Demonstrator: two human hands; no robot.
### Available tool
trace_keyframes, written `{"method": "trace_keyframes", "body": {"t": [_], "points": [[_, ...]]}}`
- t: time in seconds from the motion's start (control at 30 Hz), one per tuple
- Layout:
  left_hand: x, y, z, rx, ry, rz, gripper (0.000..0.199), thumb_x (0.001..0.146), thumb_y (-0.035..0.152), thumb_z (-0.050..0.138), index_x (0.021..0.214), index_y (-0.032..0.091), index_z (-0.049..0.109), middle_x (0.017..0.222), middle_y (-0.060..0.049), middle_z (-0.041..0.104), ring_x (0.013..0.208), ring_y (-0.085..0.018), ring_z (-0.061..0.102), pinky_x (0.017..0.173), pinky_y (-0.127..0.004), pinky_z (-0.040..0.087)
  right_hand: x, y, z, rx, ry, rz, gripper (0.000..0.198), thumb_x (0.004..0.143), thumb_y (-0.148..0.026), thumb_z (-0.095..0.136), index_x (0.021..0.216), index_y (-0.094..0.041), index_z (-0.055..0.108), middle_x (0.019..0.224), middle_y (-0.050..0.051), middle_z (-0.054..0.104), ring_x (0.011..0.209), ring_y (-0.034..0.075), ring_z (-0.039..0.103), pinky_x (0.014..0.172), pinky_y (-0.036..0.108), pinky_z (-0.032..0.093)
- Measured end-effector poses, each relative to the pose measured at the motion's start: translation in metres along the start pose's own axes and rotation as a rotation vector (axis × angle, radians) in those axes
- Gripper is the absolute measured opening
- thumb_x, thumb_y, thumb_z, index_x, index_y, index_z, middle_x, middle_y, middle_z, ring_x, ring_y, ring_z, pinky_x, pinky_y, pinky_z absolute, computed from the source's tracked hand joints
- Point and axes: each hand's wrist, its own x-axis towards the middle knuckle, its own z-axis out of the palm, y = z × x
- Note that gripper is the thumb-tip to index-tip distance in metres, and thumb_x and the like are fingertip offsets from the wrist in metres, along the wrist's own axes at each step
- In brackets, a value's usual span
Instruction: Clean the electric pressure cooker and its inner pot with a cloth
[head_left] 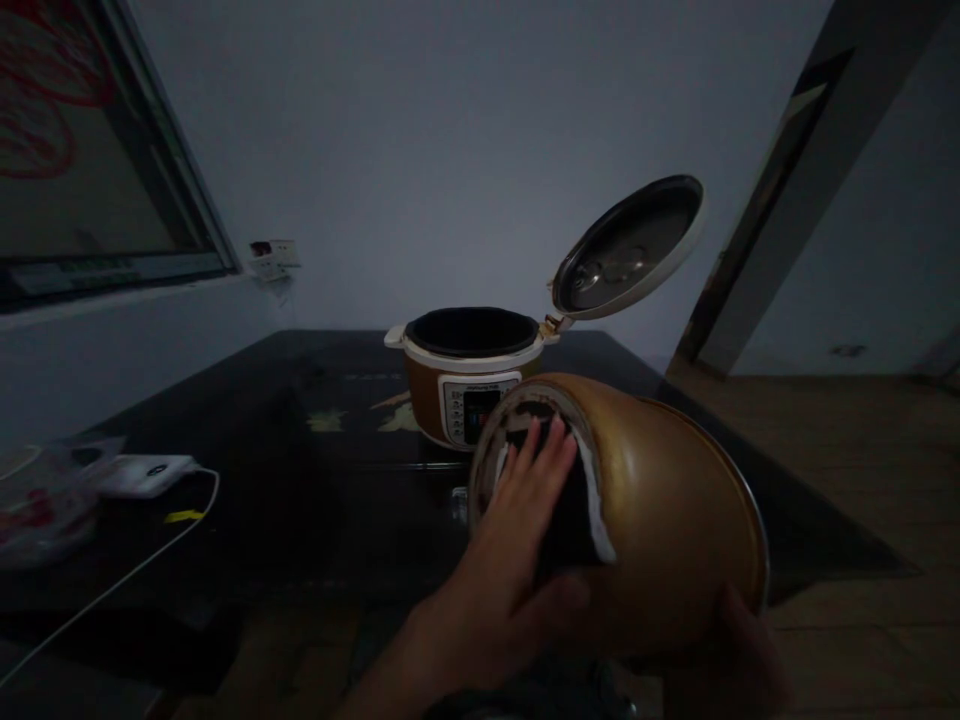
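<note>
Near and right of centre, the left hand [510, 530], fingers outstretched, presses a dark cloth [574, 520] flat against the base of a tilted gold pot [667, 490] whose rim the shadowed right hand [750, 650] grips, while an open-lidded cooker [426, 390] stands on the bench's [300, 510] far side.

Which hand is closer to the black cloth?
Left. The left hand lies on the cloth, against the pot; the right hand is farther off, by the pot's rim.
</note>
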Motion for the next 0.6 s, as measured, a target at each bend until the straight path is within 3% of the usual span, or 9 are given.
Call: {"method": "trace_keyframes", "body": {"t": [0.13,0.3,0.43,0.6], "points": [[-0.020,-0.017,0.020,0.124,-0.045,0.151,0.070,0.100,0.043,0.039,0.157,0.036,-0.001,0.163,-0.007,0.023,0.150,-0.028,0.011,0.120,-0.056,0.019,0.001,-0.007,0.010,0.089,0.075,0.045,0.057,0.070,-0.039,0.071,0.123,-0.019,0.062,0.102,0.007,0.074,0.076,0.023,0.068,0.066,0.038,0.054],[-0.043,-0.026,0.032,0.257,0.082,0.212,0.075,0.095,0.038,0.053,0.157,0.024,0.014,0.156,-0.014,0.037,0.149,-0.029,0.017,0.119,-0.054,0.024,-0.002,-0.013,0.024,0.105,0.060,-0.010,0.053,0.069,-0.038,0.071,0.117,-0.017,0.066,0.097,0.007,0.074,0.080,0.025,0.069,0.065,0.038,0.055],[-0.053,-0.024,0.028,0.250,0.206,0.138,0.080,0.087,0.023,0.067,0.154,0.034,0.024,0.149,-0.009,0.048,0.144,-0.028,0.034,0.117,-0.048,0.031,-0.005,-0.014,0.029,0.077,-0.022,-0.034,0.056,0.073,-0.036,0.070,0.126,-0.020,0.061,0.102,0.006,0.075,0.084,0.024,0.070,0.066,0.036,0.057],[-0.064,-0.049,0.031,0.130,0.263,0.009,0.078,0.085,0.027,0.070,0.152,0.040,0.030,0.154,-0.007,0.043,0.145,-0.029,0.032,0.121,-0.049,0.021,-0.005,-0.012,0.025,-0.031,-0.063,-0.073,0.060,0.081,-0.042,0.062,0.136,-0.020,0.053,0.116,0.009,0.071,0.093,0.028,0.071,0.072,0.040,0.058]]}}
